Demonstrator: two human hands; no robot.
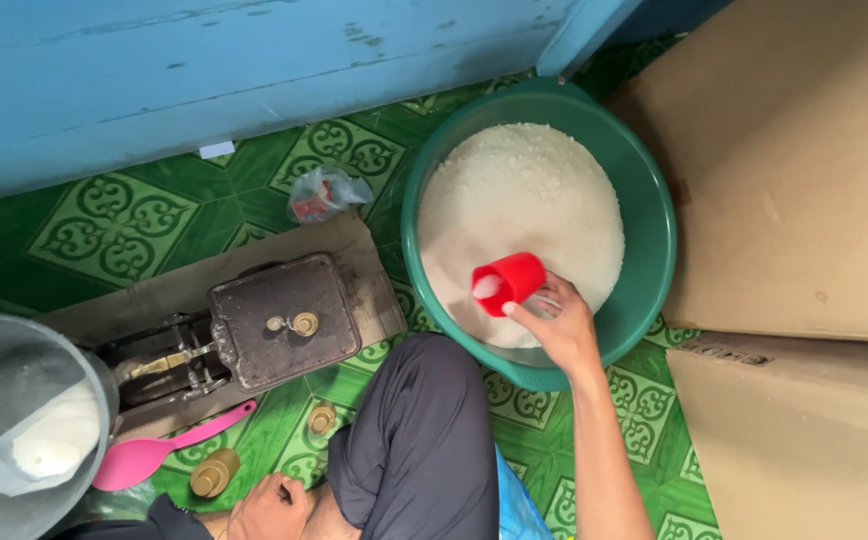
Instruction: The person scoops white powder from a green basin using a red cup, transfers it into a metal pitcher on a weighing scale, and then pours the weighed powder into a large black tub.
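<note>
My right hand (557, 325) grips a small red cup (509, 283) tilted on its side, its mouth showing white grains inside. The cup hangs over a large green basin (654, 240) heaped with white grainy powder (524, 205). My left hand (269, 508) rests as a loose fist on my lap at the bottom edge, beside my bent knee in dark trousers (419, 440); whether it holds anything I cannot tell. A brass weight (214, 473) stands just left of that hand.
A dark metal balance scale (254, 330) sits on cardboard, with a small brass weight (304, 323) on its pan. A pink spoon (154, 452) and a grey container (24, 420) lie left. Cardboard boxes (804, 180) stand right, a blue wooden wall (204, 70) behind.
</note>
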